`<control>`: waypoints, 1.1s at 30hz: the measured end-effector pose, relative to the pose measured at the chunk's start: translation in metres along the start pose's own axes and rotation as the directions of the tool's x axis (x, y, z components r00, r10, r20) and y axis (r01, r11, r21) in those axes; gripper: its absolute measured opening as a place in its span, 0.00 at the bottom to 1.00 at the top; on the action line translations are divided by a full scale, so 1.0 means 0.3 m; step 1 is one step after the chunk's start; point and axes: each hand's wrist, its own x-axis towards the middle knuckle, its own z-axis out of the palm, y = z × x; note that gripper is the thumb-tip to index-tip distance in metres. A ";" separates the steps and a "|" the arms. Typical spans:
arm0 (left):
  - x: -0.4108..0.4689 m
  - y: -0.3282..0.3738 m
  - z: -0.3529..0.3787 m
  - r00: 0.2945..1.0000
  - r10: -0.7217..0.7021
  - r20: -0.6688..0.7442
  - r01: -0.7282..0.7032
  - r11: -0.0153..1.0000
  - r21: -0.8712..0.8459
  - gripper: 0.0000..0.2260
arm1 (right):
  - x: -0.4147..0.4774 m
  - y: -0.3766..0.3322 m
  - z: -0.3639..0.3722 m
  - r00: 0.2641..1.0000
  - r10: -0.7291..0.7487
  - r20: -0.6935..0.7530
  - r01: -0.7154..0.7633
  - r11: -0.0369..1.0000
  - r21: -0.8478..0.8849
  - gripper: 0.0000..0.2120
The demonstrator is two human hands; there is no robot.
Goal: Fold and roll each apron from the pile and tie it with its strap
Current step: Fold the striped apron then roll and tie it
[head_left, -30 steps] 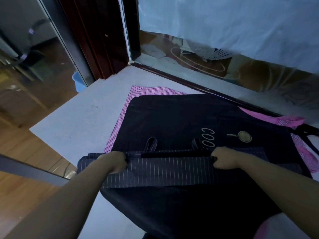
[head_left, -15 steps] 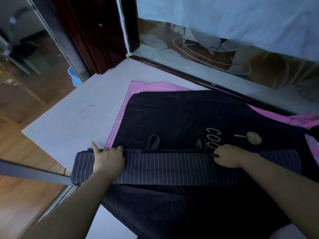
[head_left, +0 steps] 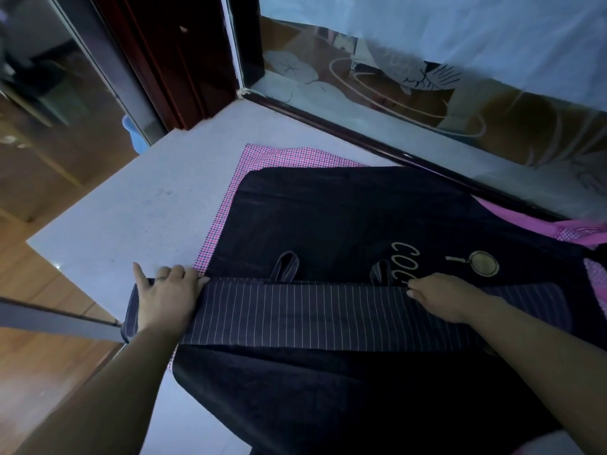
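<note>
A dark pinstriped apron (head_left: 295, 310) lies folded into a long band across a black apron (head_left: 328, 221) with pale lettering and a pan emblem. My left hand (head_left: 164, 297) lies flat on the band's left end, fingers spread and reaching its far edge. My right hand (head_left: 440, 298) rests on the band's right part, fingers extended along the far edge. Two strap loops (head_left: 287, 266) stick out from under that far edge. A pink checked apron (head_left: 230, 205) lies beneath the black one.
The pile sits on a pale grey tabletop (head_left: 131, 218) whose left corner ends over a wooden floor. A dark window frame (head_left: 394, 149) and glass run along the far side. Pink fabric (head_left: 578, 231) shows at the right. A metal bar (head_left: 56, 320) crosses at lower left.
Both hands have uncurled from gripping the band's far edge to lying flat on it. My left hand has slid toward the band's left end.
</note>
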 end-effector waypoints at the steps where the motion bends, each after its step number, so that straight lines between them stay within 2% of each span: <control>1: 0.010 -0.003 -0.008 1.000 -0.019 0.016 0.019 1.000 0.010 0.11 | 0.001 0.002 0.001 1.000 -0.007 -0.007 0.007 1.000 -0.006 0.16; 5: 0.004 0.069 -0.043 0.996 -0.068 -0.059 0.064 0.996 -0.063 0.09 | -0.002 0.005 0.005 0.999 -0.031 -0.040 0.031 0.999 -0.019 0.16; 7: -0.027 0.164 -0.070 0.986 -0.012 -0.168 -0.011 0.991 -0.135 0.11 | -0.001 0.004 0.011 0.997 -0.045 -0.063 0.044 0.999 -0.020 0.16; 9: -0.090 0.288 -0.091 0.939 0.213 -0.271 -0.275 0.937 -0.216 0.14 | 0.003 0.008 0.021 0.995 -0.054 -0.085 0.053 0.998 -0.020 0.15; 10: -0.131 0.353 -0.098 0.882 0.373 -0.287 -0.439 0.872 -0.217 0.15 | 0.004 0.016 0.031 0.994 -0.056 -0.098 0.055 0.998 -0.012 0.14; 12: -0.198 0.443 -0.074 0.753 0.616 -0.230 -0.655 0.736 -0.174 0.18 | -0.001 0.027 0.040 0.989 -0.062 -0.133 0.066 0.997 0.029 0.14; 13: -0.217 0.459 -0.047 0.730 0.662 -0.169 -0.683 0.714 -0.157 0.20 | -0.005 0.029 0.042 0.987 -0.064 -0.149 0.072 0.996 0.051 0.14; 15: -0.226 0.456 -0.001 0.742 0.669 -0.047 -0.667 0.728 -0.161 0.24 | -0.018 0.033 0.058 0.981 -0.044 -0.191 0.057 0.997 0.060 0.14; 17: -0.221 0.449 0.014 0.738 0.674 0.029 -0.659 0.730 -0.181 0.26 | -0.035 0.051 0.086 0.947 0.036 -0.318 -0.065 0.994 -0.082 0.17; 19: -0.209 0.446 0.004 0.727 0.684 0.064 -0.665 0.724 -0.184 0.27 | -0.043 0.082 0.122 0.864 0.095 -0.494 -0.233 0.946 -0.225 0.26; 21: -0.195 0.443 -0.007 0.721 0.689 0.070 -0.670 0.720 -0.182 0.28 | -0.052 0.113 0.177 0.762 0.113 -0.638 -0.279 0.946 -0.166 0.31; 23: -0.177 0.435 -0.014 0.719 0.691 0.083 -0.671 0.720 -0.176 0.29 | -0.047 0.136 0.213 0.723 0.156 -0.673 -0.288 0.953 -0.088 0.29; 26: -0.160 0.430 -0.017 0.718 0.690 0.095 -0.670 0.721 -0.177 0.31 | -0.037 0.155 0.215 0.708 0.218 -0.672 -0.322 0.946 -0.032 0.31; 29: -0.157 0.427 -0.014 0.714 0.692 0.108 -0.670 0.720 -0.182 0.32 | -0.027 0.185 0.205 0.643 0.198 -0.740 -0.302 0.953 -0.008 0.33; 33: -0.157 0.427 -0.013 0.702 0.704 0.106 -0.683 0.708 -0.178 0.31 | -0.023 0.252 0.203 0.613 0.164 -0.773 -0.281 0.959 -0.020 0.34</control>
